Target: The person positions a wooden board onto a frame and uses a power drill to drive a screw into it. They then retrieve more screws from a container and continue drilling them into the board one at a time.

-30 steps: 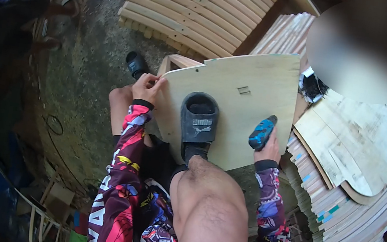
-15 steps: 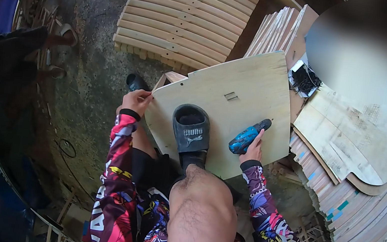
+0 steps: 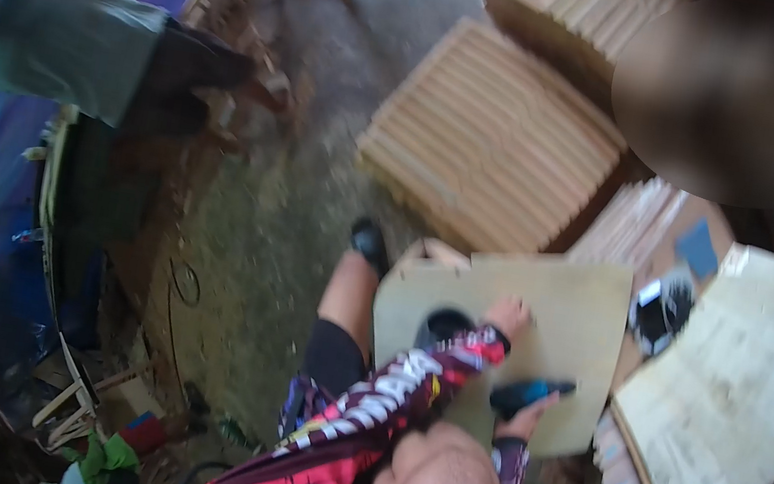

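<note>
The left hand (image 3: 508, 317) is at the middle of the board (image 3: 591, 325), across the sleeve-covered slipper (image 3: 439, 328); blur hides its fingertips, so I cannot tell whether they pinch anything. The right hand (image 3: 526, 421) is wrapped around the drill (image 3: 521, 395), over the board's near right part, its tip pointing right. Stacked slats (image 3: 495, 138) lie beyond

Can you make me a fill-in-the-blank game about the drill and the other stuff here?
1. The drill is in the ____ hand.
2. Behind the left hand, big ____ letters run along the sleeve.
3. Of the two dark slippers, exactly ____ stands on the board.

Missing words: right; white; one
</note>
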Demonstrator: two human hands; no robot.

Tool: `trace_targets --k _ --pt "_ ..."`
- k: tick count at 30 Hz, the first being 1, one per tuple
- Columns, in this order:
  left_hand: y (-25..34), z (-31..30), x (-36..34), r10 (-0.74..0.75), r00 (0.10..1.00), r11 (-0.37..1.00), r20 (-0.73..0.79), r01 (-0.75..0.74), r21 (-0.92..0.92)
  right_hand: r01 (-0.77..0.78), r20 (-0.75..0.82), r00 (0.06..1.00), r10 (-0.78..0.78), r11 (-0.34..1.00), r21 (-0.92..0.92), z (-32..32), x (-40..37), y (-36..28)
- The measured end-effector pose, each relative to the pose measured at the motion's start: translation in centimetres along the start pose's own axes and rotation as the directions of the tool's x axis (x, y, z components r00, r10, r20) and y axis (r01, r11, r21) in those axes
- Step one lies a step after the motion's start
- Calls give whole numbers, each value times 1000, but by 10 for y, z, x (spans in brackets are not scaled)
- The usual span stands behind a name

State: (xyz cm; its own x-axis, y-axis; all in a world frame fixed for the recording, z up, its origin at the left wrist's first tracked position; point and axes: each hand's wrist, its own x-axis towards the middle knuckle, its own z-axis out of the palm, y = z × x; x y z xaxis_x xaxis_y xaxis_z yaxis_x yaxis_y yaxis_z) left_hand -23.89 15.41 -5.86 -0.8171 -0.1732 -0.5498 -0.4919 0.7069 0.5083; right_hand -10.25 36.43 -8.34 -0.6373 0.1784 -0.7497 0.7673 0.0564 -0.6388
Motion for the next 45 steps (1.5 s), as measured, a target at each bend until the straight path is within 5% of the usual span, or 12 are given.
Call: trace_targets --k 2,3,4,13,17,22,31,35,36,40,42,45 --pt "-29 29 7 150 973 989 -176 -149 18 -270 143 961 235 705 656 25 -27 -72" --pt "-28 7 -1 177 948 979 -263 -197 -53 23 1 1000 -24 997 -77 25 -31 -61" --pt "-35 -3 -1 159 957 976 -244 -189 -106 244 50 943 -329 581 -776 26 -40 -58" --pt "-128 -132 -80 85 988 955 -127 -117 -273 111 -20 970 -241 519 -848 31 -37 -60" --pt "-165 -119 -178 -92 918 927 -387 -63 -369 126 -4 968 -251 499 -858 37 -34 -63" --pt "-135 -93 -264 -532 828 728 -177 340 -596 195 72 959 -274 453 -870 35 -32 -70" --pt "-143 -50 -236 -478 863 391 -165 40 -920 203 123 954 -274 287 -936 1 -4 -75" --pt "-174 -41 -276 -568 815 170 -110 -14 -985 505 406 858 -316 670 -545 -9 13 -72" --pt "-173 -59 -298 -618 765 326 -181 40 -945 522 406 849 -336 652 -551 -9 1 -90" --pt "-202 -86 -362 -693 686 296 -222 -10 -955 227 -26 962 -270 854 -468 32 -135 -181" --pt "-229 -85 -377 -641 696 360 -324 -100 -928 51 84 996 -24 937 -347 1 -163 -210" --pt "-239 -138 -391 -562 744 343 -363 -190 -920 313 166 946 -279 918 -244 -18 -252 -250"
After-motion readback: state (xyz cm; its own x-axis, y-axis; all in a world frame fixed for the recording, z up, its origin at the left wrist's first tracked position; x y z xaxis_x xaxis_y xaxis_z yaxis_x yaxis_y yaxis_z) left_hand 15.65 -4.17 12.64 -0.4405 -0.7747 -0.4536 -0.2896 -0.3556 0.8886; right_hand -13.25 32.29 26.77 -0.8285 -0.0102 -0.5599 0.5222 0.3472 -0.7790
